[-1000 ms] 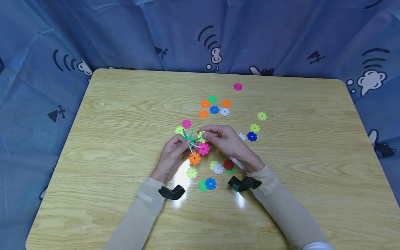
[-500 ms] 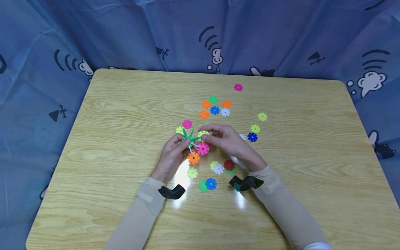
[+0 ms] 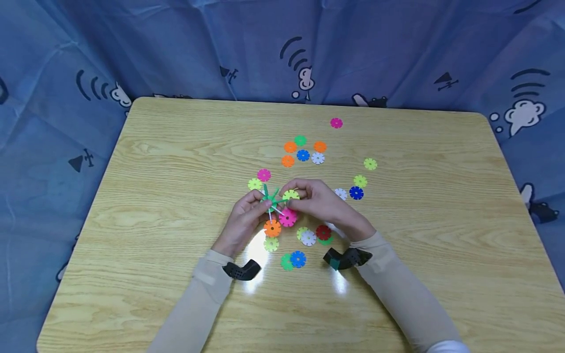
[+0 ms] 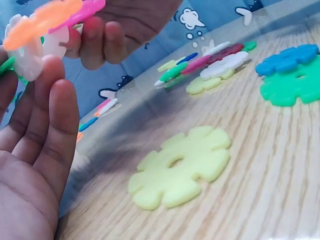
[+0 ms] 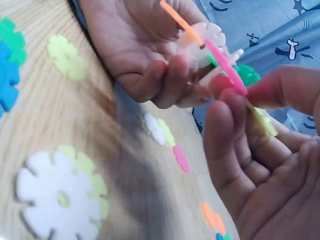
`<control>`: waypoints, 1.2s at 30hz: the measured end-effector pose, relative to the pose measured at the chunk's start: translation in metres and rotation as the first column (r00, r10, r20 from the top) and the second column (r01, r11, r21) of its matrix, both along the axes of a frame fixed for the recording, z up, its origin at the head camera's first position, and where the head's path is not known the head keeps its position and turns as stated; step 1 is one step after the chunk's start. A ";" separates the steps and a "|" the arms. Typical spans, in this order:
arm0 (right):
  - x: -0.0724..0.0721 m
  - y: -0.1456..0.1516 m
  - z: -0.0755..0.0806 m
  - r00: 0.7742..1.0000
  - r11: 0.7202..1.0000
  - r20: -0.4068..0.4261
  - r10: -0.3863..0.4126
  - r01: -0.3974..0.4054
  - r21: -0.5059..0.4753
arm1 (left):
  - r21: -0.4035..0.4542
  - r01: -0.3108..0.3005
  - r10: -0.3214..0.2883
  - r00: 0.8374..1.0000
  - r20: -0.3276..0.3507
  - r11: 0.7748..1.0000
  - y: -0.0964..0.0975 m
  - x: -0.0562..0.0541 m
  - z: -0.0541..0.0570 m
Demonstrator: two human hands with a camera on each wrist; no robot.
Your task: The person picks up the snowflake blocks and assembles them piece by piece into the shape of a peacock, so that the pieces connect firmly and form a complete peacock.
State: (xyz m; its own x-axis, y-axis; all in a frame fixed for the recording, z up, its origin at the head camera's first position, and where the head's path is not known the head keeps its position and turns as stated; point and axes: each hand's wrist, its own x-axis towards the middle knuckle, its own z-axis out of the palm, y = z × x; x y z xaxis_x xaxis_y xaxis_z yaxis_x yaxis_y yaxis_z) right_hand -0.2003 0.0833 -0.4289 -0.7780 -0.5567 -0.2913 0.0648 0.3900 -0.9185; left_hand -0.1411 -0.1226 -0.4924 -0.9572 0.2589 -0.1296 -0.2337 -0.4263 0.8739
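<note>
My left hand (image 3: 238, 223) grips a cluster of slotted snowflake discs over the middle of the table. At its core is a green snowflake disc (image 3: 268, 204) with more green discs seen edge-on. White snowflake discs (image 5: 216, 36) join the core to a pink snowflake disc (image 3: 288, 217) and an orange snowflake disc (image 3: 272, 228). My right hand (image 3: 320, 200) pinches a yellow-green snowflake disc (image 3: 291, 195) between thumb and fingers, at the cluster's right side. In the right wrist view it lies close by the pink disc; whether it is slotted onto a green one, I cannot tell.
Loose discs lie flat around the hands: a yellow-green one (image 4: 180, 167) below the cluster, a blue disc (image 3: 297, 259) partly over a green one, and a red disc (image 3: 323, 232). Several more, including an orange disc (image 3: 320, 146), lie farther back. A blue curtain (image 3: 176, 49) hangs behind the table.
The cluster has tipped a little, its pink and orange discs shifting toward the person. The yellow-green disc and right fingers have moved slightly down and right. Loose discs stay put.
</note>
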 end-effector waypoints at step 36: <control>0.023 -0.010 0.009 0.838 0.974 -0.498 0.224 -0.169 0.153 | -0.078 0.103 -0.101 0.995 0.024 0.992 -0.005 -0.001 0.004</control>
